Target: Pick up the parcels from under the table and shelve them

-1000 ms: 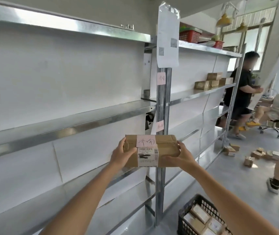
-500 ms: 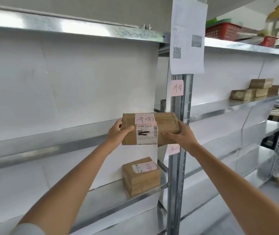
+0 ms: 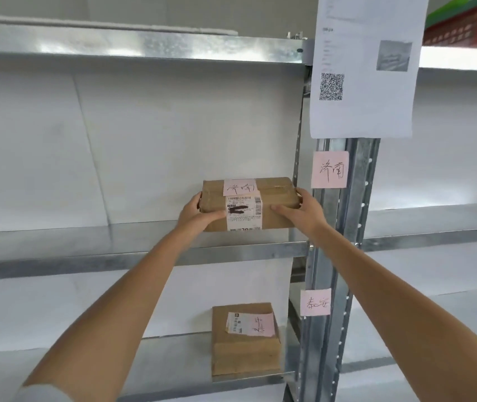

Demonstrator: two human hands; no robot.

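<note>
A brown cardboard parcel [image 3: 275, 198] with a pink note and a white shipping label rests on the middle metal shelf [image 3: 115, 245], near its right end beside the upright post. My left hand [image 3: 196, 213] grips its left end and my right hand [image 3: 304, 210] grips its right end, thumbs lying across the front face. A second, taller brown parcel [image 3: 243, 349] with a pink note stands on the shelf below, directly under the first.
A steel upright post [image 3: 341, 256] carries two pink handwritten notes [image 3: 330, 169] and a white sheet with a QR code [image 3: 368, 68]. A top shelf [image 3: 144, 47] runs above. A red basket [image 3: 469, 27] sits on the upper right shelf. White backing panels line the shelves.
Both hands carried the parcel up and forward from chest height onto the middle shelf. My view has moved closer to the shelving; the floor, basket and other people have left the frame.
</note>
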